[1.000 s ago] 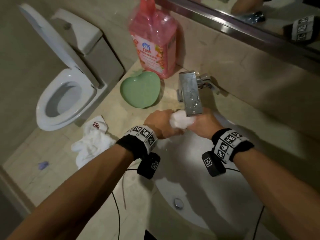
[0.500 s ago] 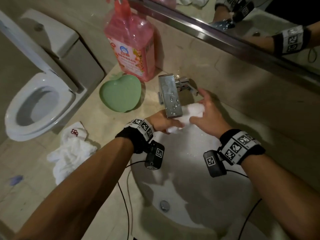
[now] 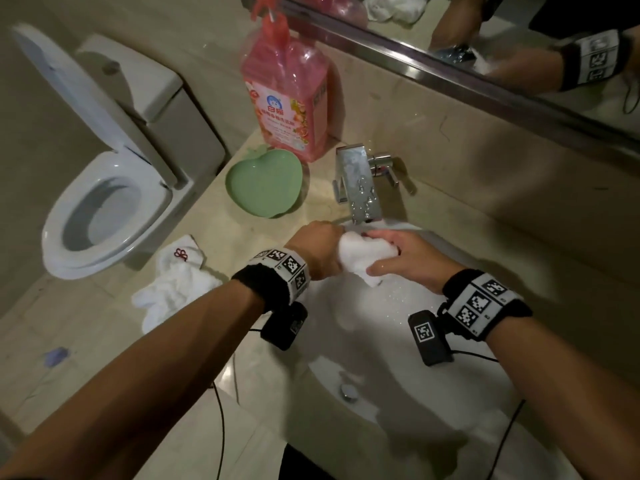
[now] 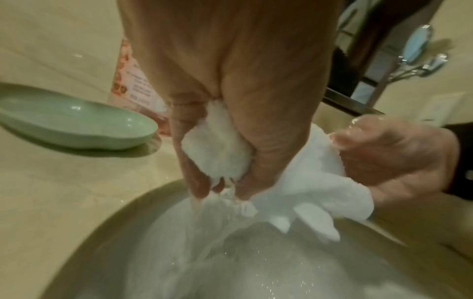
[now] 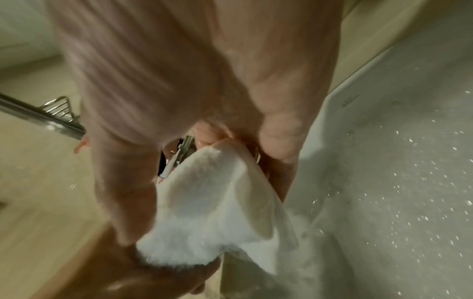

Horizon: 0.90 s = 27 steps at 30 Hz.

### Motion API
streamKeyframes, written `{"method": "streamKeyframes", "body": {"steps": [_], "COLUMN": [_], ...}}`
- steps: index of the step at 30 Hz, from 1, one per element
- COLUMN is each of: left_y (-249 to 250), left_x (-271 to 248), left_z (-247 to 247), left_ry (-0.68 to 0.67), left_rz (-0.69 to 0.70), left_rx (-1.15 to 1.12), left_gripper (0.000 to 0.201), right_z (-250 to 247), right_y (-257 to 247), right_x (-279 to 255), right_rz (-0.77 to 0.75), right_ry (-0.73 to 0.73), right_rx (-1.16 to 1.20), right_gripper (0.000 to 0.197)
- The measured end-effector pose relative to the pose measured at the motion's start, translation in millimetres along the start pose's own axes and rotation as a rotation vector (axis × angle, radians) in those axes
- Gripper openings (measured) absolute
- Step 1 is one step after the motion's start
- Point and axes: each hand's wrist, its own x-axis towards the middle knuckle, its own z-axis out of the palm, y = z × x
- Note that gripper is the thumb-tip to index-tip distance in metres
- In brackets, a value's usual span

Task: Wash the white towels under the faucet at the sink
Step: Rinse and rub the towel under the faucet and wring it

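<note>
A wet white towel [image 3: 363,256] is bunched between both hands over the white sink basin [image 3: 398,358], just below the chrome faucet [image 3: 360,188] spout. My left hand [image 3: 320,249] grips its left end in a fist [image 4: 217,153], and water drips from the cloth. My right hand [image 3: 405,258] holds the right end, fingers curled round it [image 5: 217,198]. A second white towel [image 3: 173,289] with a red emblem lies crumpled on the counter to the left.
A green heart-shaped dish [image 3: 265,185] and a pink detergent bottle [image 3: 285,95] stand on the beige counter [image 3: 104,334] left of the faucet. A toilet [image 3: 104,202] with raised lid is at far left. A mirror [image 3: 519,46] runs along the back wall. The drain [image 3: 349,391] shows in the basin.
My right hand has come back from near the faucet handle to the towel. Both hands now squeeze the towel slightly lower and nearer me under the spout.
</note>
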Motion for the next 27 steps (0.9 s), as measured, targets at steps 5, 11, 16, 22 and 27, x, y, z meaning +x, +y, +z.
{"method": "streamKeyframes", "body": {"steps": [5, 11, 16, 22, 27], "left_y": [2.2, 16.2, 30.5, 51.7, 65.5], "left_x": [-30.8, -48.3, -45.6, -32.4, -27.1], "left_z": [-10.8, -29.5, -20.8, 9.4, 36.2], "left_ry": [0.142, 0.215, 0.140, -0.008, -0.125], "left_rz": [0.262, 0.426, 0.342, 0.132, 0.017], "left_rx": [0.042, 0.166, 0.350, 0.418, 0.480], "left_gripper": [0.031, 0.040, 0.032, 0.028, 0.006], "right_z": [13.5, 35.4, 39.8, 42.8, 49.6], "right_y": [-12.3, -21.2, -21.0, -1.2, 16.4], "right_x": [-21.7, -41.5, -51.4, -45.6, -44.4], "right_rz": [0.053, 0.131, 0.091, 0.004, -0.077], "right_ry": [-0.090, -0.180, -0.023, 0.137, 0.161], "right_rx": [0.194, 0.296, -0.062, -0.744, -1.048], "right_gripper": [0.066, 0.077, 0.041, 0.031, 0.014]}}
